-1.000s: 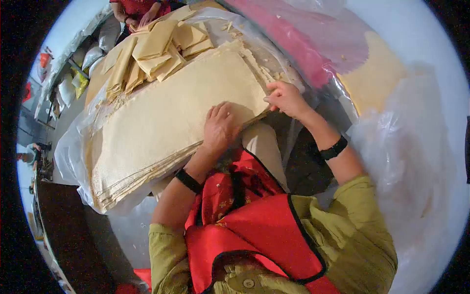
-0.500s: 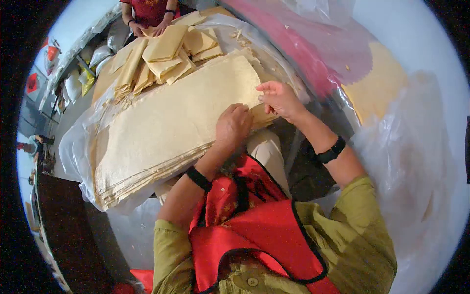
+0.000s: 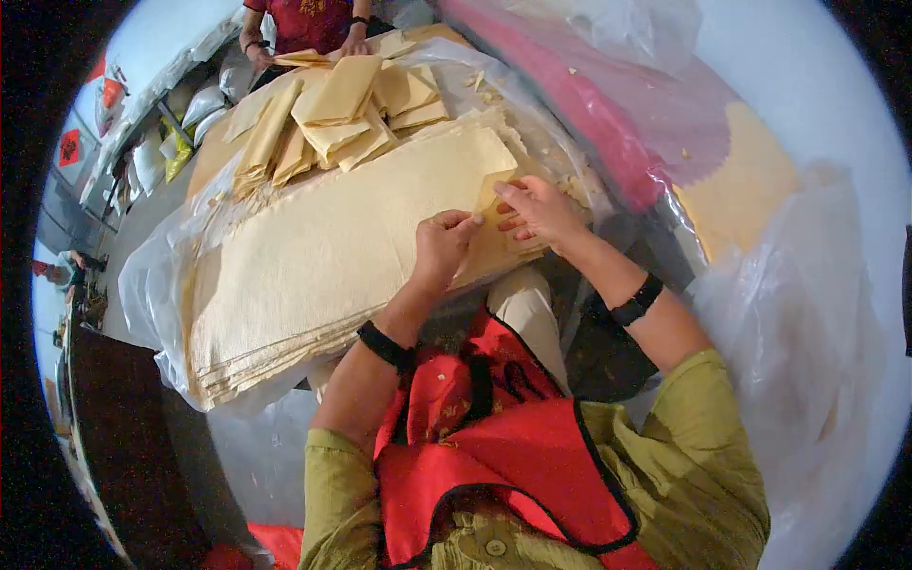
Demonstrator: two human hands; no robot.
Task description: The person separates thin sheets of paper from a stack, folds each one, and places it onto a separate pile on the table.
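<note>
A stack of large, thin, pale-yellow sheets (image 3: 332, 242) lies in front of me, with uneven layered edges along its near side. My left hand (image 3: 442, 249) is closed over the near edge toward the right end, thumb and forefinger pinching the top sheet. Beside it, my right hand (image 3: 541, 214) holds the raised right-hand corner (image 3: 489, 201) of that sheet between thumb and fingers, the other fingers curled loosely. Light comes through this lifted part. The exact contact of the right fingertips is partly hidden.
Folded yellow bundles (image 3: 337, 100) are piled beyond the stack. Behind them stands a person in a red top (image 3: 309, 24), hands on the far edge. Clear plastic sheeting (image 3: 152, 285) hangs at the left. Pink plastic (image 3: 598, 114) lies at the right, by more yellow material (image 3: 736, 199).
The right end of the top sheet has come up and folded inward, with my right hand now on it. My left hand has shifted slightly left and down. The other person's hands have moved apart.
</note>
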